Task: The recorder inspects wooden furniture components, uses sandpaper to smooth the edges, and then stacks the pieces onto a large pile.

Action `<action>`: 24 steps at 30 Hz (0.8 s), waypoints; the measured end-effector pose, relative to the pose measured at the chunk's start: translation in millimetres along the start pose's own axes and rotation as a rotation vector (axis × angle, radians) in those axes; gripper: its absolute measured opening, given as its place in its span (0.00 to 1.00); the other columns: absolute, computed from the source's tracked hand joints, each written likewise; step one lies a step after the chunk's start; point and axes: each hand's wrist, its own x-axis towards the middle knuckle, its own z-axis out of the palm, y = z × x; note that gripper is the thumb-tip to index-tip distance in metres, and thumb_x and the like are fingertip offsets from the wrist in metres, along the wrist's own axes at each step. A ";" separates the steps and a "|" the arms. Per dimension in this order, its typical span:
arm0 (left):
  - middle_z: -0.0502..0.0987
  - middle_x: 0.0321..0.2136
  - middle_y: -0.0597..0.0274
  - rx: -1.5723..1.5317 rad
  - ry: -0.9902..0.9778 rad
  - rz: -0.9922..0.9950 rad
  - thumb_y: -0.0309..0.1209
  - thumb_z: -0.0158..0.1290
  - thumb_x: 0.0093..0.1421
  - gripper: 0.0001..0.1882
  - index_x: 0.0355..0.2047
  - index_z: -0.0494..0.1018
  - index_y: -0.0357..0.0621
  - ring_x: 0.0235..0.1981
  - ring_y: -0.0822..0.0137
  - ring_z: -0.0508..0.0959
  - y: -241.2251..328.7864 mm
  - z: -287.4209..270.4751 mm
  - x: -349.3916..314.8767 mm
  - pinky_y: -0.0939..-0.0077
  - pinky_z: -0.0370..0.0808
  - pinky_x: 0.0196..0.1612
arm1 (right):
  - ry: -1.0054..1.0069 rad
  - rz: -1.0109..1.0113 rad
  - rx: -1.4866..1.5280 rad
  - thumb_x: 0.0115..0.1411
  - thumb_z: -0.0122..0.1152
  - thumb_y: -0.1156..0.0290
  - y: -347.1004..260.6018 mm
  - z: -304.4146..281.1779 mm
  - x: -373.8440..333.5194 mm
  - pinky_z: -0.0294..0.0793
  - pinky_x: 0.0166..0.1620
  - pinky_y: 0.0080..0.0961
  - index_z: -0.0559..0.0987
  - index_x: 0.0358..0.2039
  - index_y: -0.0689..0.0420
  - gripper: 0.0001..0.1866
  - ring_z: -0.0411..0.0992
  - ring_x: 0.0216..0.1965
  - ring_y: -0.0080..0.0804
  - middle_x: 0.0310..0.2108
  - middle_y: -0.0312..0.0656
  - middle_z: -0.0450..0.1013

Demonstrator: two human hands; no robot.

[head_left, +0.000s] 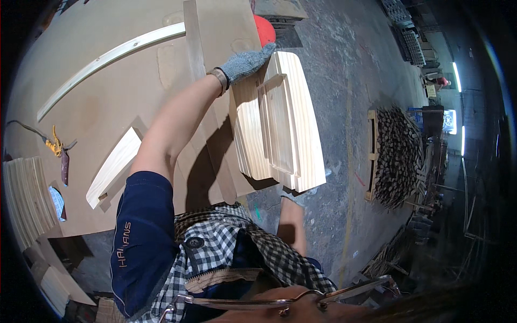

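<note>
A pale wooden panel assembly [308, 118] with a raised inner frame lies at the table's right edge and juts out past it. At its far end, my left hand [245, 64], in a grey knit glove, closes on the corner, its fingertips partly hidden. My gloved right hand [293, 196] is at the near end of the assembly. Most of that hand is covered by the wood, so its fingers do not show. Just beyond the left fingertips is a red rounded thing [265, 30], whose kind I cannot make out.
On the brown table [161, 107] are a long thin wooden strip [113, 58], a flat bar [195, 43], a curved wooden piece [114, 168], yellow-and-red handled pliers [59, 151] and stacked curved boards [27, 194]. A pallet of wood pieces [396, 156] stands on the floor at right.
</note>
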 end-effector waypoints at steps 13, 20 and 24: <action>0.55 0.58 0.57 0.127 -0.074 -0.107 0.49 0.24 0.63 0.27 0.59 0.50 0.53 0.57 0.55 0.59 -1.0 0.5 -3.1 0.71 0.52 0.59 | -0.114 -0.070 0.065 0.56 0.33 0.38 28.1 17.0 14.5 0.60 0.54 0.38 0.57 0.56 0.62 0.40 0.60 0.52 0.41 0.55 0.47 0.58; 0.58 0.56 0.53 -0.071 -0.011 -0.067 0.51 0.25 0.62 0.29 0.58 0.53 0.49 0.57 0.57 0.58 -24.8 6.5 7.4 0.72 0.50 0.59 | -0.099 -0.147 0.085 0.56 0.35 0.39 24.9 4.0 7.6 0.62 0.53 0.37 0.59 0.55 0.62 0.39 0.63 0.50 0.41 0.53 0.47 0.60; 0.61 0.53 0.44 0.044 0.025 0.023 0.57 0.23 0.59 0.34 0.57 0.54 0.48 0.55 0.49 0.60 0.6 -1.1 -3.7 0.69 0.53 0.58 | -0.103 -0.201 0.099 0.56 0.35 0.39 17.5 -3.4 3.9 0.63 0.53 0.37 0.60 0.54 0.62 0.39 0.64 0.49 0.40 0.53 0.47 0.61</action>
